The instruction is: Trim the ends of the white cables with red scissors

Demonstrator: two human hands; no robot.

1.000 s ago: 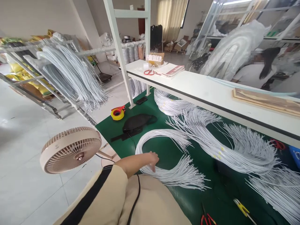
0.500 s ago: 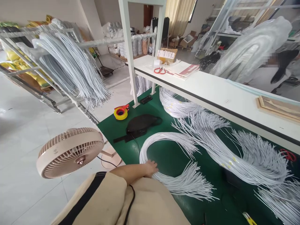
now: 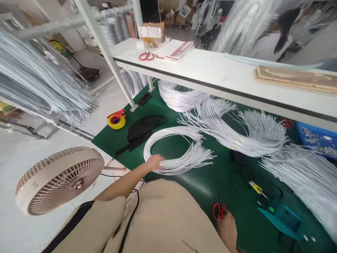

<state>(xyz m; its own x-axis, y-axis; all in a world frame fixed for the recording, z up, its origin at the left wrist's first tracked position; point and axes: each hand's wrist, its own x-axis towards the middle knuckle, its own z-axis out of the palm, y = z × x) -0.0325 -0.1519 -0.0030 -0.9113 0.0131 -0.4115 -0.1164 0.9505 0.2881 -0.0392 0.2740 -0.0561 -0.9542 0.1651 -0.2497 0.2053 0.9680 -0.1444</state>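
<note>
My left hand [image 3: 154,163] is closed over the lower left of a curved bundle of white cables [image 3: 181,165], which lies in an almost full loop on the green table. At the near edge, my right hand [image 3: 226,226] has its fingers at the handles of red-handled scissors [image 3: 219,210], whose dark blades point away from me. The fingertips are partly hidden, but they seem to grip the handle. Beyond the loop lie more cable bundles [image 3: 237,140] with yellow marks. A black pouch [image 3: 143,128] rests to the left of the loop.
A tape dispenser [image 3: 116,120] with yellow tape sits at the table's left corner, above a pink fan [image 3: 60,181]. To the right are yellow-handled cutters [image 3: 256,188], a teal holder [image 3: 285,219] and a blue tray [image 3: 316,138]. A white shelf [image 3: 210,72] spans the back; a person [image 3: 268,44] is beyond.
My view has swung right and down. The loop's ends have drawn closer together under my left hand. My right hand has come into view at the red-handled scissors.
</note>
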